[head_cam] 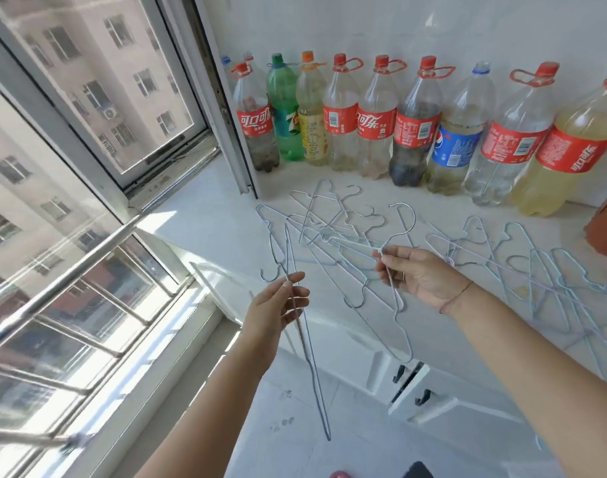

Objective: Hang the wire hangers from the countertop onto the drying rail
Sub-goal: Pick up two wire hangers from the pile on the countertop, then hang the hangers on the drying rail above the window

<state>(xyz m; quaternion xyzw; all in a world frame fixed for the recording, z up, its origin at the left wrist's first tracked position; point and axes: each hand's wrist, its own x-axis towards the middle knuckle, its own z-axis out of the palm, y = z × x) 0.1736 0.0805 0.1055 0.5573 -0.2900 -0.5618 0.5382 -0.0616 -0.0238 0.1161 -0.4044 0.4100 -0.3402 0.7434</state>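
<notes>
L grip (281, 305) pinches edge-on hanger (307, 357) lightly; may slip en route to rail (71, 267). R grip (422, 277) pinches 2nd hanger (413, 223) at neck; could snag pile (329, 229) on counter (205, 215).

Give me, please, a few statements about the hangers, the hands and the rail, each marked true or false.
1. The left hand pinches one wire hanger, which dangles below it. True.
2. The right hand is empty. False: it holds a second hanger just below its hook.
3. All the hangers are off the countertop. False: a loose pile of hangers lies on it, with more to the right.
4. A hanger hangs on the drying rail. False: none shows on the part in view.
5. A green 7Up bottle stands in the row along the wall. True.
</notes>
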